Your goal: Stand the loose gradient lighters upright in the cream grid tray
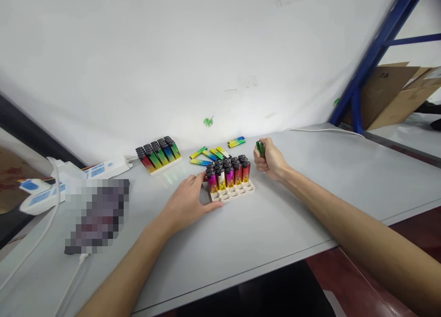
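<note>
Left hand clamps a part-filled rack of lighters, right hand grips a green strip, and loose strips lie towards the table's back edge.

Your left hand lies low over the desk, back up, thumb stretched out and parted from the fingers, with its forearm slanting in from the lower left. Your right hand is raised well apart from it, fingers curled inward, forearm reaching from the lower right.
</note>
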Action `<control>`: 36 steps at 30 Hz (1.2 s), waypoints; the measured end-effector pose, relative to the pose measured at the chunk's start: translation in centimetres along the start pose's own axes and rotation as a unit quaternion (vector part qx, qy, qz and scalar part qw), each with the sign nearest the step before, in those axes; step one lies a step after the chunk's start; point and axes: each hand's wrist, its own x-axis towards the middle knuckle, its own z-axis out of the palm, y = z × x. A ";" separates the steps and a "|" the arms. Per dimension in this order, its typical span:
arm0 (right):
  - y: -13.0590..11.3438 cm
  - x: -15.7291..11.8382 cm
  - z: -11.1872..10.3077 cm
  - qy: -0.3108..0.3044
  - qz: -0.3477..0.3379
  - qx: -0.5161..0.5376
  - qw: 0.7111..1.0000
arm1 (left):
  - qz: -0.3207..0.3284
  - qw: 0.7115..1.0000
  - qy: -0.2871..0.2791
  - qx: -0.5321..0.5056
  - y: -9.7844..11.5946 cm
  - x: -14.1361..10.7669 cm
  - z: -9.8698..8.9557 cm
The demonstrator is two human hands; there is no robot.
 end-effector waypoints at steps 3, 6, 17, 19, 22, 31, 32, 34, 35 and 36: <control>0.0 -0.2 0.3 -0.002 -0.008 -0.003 1.000 | 0.002 1.000 0.000 -0.005 0.1 -0.1 -0.1; 0.2 -0.2 0.4 0.010 -0.026 -0.008 1.000 | -0.005 1.000 0.002 -0.009 0.2 -0.1 -0.2; 0.3 -0.2 0.3 0.005 -0.028 -0.018 0.999 | 0.004 1.000 -0.002 0.005 -0.2 0.0 0.1; 0.2 -0.3 0.4 0.000 -0.031 -0.023 0.999 | 0.006 1.000 -0.003 0.006 -0.1 0.0 0.1; 0.3 -0.3 0.5 0.006 -0.029 -0.033 0.999 | 0.011 1.000 -0.005 0.004 0.0 0.0 0.0; 0.4 0.1 -0.2 0.043 -0.146 -0.105 0.983 | 0.004 1.000 -0.002 -0.002 0.0 -0.1 0.0; 0.2 0.0 -0.3 0.041 -0.166 -0.137 0.976 | 0.009 1.000 0.000 -0.004 0.0 -0.1 0.0; -0.4 -0.5 -0.4 0.048 -0.212 -0.193 0.957 | 0.015 1.000 0.002 -0.006 0.0 -0.1 0.0; -0.8 -0.7 -0.5 0.058 -0.241 -0.216 0.944 | 0.016 1.000 0.002 -0.009 0.0 -0.1 0.0; -1.2 -1.0 -0.5 0.072 -0.277 -0.232 0.930 | 0.016 1.000 0.003 -0.013 0.0 -0.1 0.0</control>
